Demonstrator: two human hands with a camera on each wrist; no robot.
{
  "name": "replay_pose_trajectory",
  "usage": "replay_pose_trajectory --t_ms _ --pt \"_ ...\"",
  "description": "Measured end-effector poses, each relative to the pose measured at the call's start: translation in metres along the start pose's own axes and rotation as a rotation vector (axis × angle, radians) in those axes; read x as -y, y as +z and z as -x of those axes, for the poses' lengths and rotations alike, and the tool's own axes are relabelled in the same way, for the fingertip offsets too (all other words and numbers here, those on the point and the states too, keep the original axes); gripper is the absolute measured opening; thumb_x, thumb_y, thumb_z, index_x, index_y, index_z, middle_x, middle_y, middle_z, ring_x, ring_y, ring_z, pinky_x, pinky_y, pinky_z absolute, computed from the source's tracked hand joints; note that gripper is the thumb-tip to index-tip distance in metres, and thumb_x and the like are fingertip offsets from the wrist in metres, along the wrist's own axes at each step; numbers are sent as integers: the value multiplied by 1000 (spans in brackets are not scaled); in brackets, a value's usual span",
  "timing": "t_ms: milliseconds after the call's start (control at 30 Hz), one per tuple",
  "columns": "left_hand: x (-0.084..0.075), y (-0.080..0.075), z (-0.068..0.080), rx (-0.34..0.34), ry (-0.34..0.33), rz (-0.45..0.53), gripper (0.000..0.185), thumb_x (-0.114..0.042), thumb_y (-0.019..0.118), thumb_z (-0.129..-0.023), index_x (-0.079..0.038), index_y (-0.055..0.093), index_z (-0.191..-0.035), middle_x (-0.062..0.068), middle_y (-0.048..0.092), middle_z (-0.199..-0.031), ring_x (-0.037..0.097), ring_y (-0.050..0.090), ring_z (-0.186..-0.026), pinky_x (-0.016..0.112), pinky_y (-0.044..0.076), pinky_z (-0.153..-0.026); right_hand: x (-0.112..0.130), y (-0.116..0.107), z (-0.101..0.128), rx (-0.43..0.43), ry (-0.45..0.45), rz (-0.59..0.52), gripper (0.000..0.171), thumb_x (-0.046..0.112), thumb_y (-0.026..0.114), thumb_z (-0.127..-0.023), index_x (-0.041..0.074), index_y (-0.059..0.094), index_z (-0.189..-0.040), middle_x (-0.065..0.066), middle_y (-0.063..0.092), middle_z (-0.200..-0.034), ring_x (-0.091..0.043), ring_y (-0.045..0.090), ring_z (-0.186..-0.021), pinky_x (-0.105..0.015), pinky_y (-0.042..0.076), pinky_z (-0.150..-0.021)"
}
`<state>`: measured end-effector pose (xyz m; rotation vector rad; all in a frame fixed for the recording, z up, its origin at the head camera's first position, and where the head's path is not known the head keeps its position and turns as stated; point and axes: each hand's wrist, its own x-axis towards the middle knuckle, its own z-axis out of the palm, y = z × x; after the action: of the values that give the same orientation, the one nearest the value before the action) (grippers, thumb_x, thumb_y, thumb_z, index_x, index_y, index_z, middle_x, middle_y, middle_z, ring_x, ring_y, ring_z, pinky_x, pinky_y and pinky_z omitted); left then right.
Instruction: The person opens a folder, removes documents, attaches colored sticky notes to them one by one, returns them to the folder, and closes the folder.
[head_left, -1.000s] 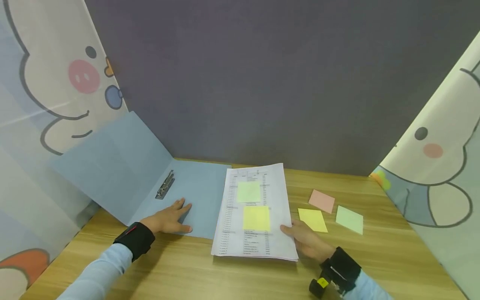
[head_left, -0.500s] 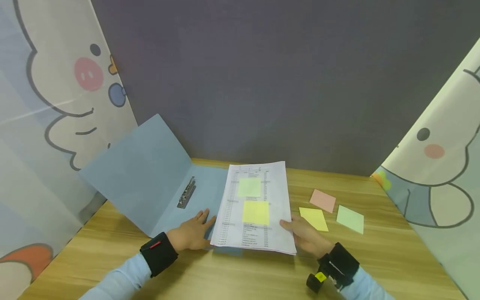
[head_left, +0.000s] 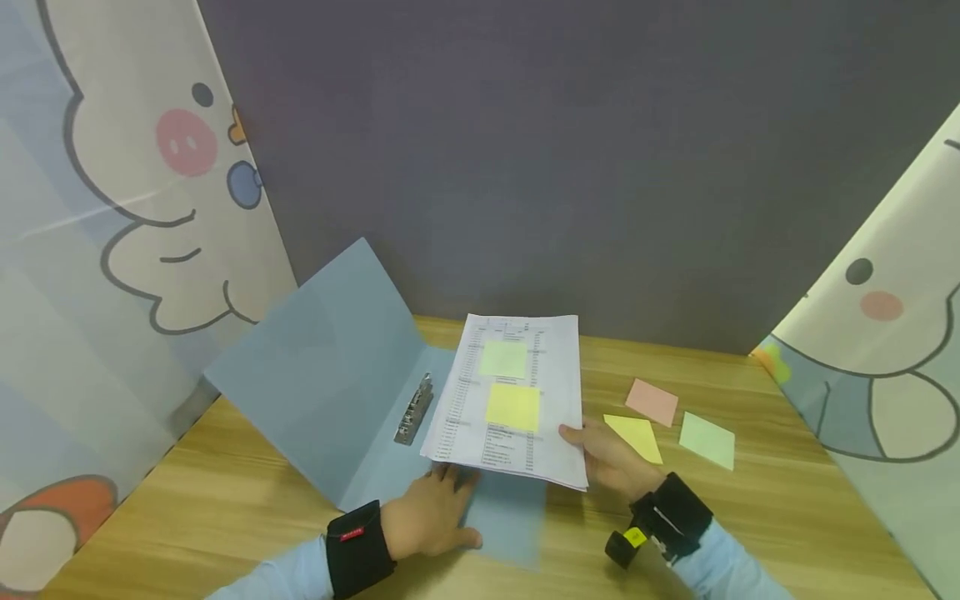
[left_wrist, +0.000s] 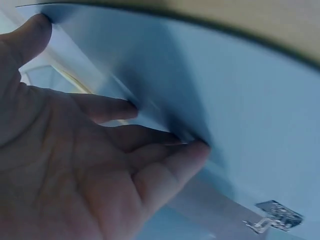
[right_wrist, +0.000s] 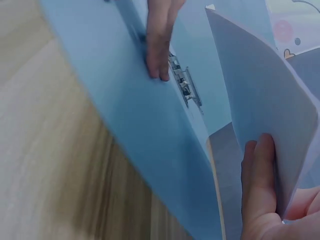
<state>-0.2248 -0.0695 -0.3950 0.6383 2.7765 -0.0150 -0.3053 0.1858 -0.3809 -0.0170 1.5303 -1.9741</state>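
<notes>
Light blue long sleeves are worn on both arms. A black wrist strap [head_left: 358, 546] with a small red mark is fitted at the left wrist. A black strap [head_left: 670, 517] with a yellow-tagged black unit is fitted at the right.

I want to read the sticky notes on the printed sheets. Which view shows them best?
Head view: both sticky notes face the camera on the paper stack. Right wrist shows only the stack's blank underside; left wrist shows just the blue folder.

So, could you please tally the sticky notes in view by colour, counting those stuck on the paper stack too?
Yellow sticky notes: 2, one on the paper stack, one on the table
Green sticky notes: 2, one on the stack, one on the table
Pink sticky note: 1
Total: 5
</notes>
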Motion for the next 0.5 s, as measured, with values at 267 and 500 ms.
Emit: replay_pose_trajectory --t_ms 267,500 --pt "-24 -1 -4 18 2 -5 85 -68 51 -76 -15 36 -141 17 28 -147 35 28 -135 45 35 -103 4 0 -2 -3 7 -73 49 10 37 -98 3 18 -143 -6 61 -114 -20 59 -103 -35 48 -86" --pt "-8 -1 13 5 39 122 79 -63 57 -74 -20 40 -139 14 30 -147 39 29 -133 65 36 -91 6 -8 0 -31 6 -54 49 10 37 -98 1 18 -142 -4 62 -111 -19 60 -101 -34 47 -86"
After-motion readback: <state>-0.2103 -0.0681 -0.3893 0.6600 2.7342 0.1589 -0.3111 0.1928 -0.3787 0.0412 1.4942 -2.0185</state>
